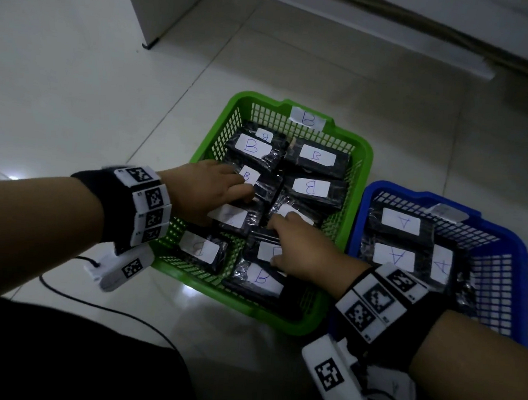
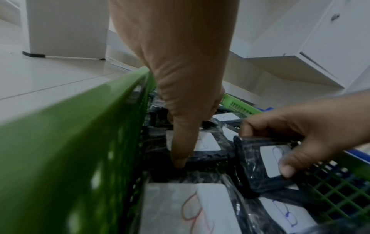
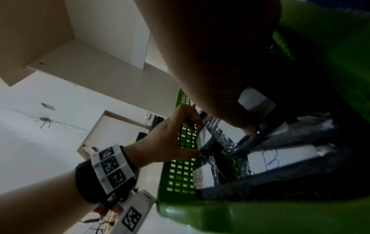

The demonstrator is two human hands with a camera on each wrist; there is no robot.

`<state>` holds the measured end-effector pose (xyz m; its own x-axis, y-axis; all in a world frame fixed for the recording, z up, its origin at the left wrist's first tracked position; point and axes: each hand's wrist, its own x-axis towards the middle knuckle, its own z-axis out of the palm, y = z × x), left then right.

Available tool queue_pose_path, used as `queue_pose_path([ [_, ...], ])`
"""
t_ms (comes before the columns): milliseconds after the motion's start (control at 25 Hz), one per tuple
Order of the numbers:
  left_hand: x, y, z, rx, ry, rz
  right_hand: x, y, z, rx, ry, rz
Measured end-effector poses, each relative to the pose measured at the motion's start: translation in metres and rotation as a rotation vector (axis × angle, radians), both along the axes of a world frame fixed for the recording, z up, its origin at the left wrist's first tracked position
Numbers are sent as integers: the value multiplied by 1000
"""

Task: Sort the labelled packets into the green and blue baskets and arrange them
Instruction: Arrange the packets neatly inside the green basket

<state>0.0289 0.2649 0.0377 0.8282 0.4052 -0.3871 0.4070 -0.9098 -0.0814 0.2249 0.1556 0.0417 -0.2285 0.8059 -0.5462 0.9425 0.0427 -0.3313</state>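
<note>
The green basket [image 1: 364, 164] carries a "B" tag [image 1: 308, 119] and holds several dark plastic-wrapped packets with white "B" labels. Inside it, my left hand [image 1: 235, 184] grips one B packet [image 1: 250, 177] near the left wall, thumb pressed down on its label [image 2: 208, 142]. To its right my right hand [image 1: 284, 240] pinches another B packet [image 1: 267, 251] between thumb and fingers, and in the left wrist view that packet [image 2: 256, 166] is tilted up on edge. Right of the green basket stands the blue basket [image 1: 519, 254] with three "A" packets [image 1: 401, 221] visible.
Both baskets sit side by side on a pale tiled floor. A white cabinet [image 1: 164, 6] stands at the back left and a low white ledge [image 1: 367, 20] runs along the back. A black cable [image 1: 87, 302] trails over the floor by my left wrist.
</note>
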Motion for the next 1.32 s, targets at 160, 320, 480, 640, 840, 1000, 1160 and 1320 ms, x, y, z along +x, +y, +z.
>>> queue_pose_path([
  [160,5,-5,-4,27,75,13,6,8,-1,82,-13,54],
  [320,3,0,-3,32,81,26,8,4,-9,126,-23,91],
  [480,14,-4,-4,29,172,48,9,6,-6,143,57,34],
  [640,16,1,6,-145,164,163,10,9,-7,76,87,-37],
  [840,8,3,13,-210,104,168,17,16,9,-53,196,-55],
  [1000,3,0,15,-240,74,193,-2,-4,1,-20,142,17],
  [1160,-1,1,20,-301,37,195,-9,-23,-14,106,168,-126],
  [1320,-5,-2,26,-358,125,142,-2,-12,-10,75,215,-150],
])
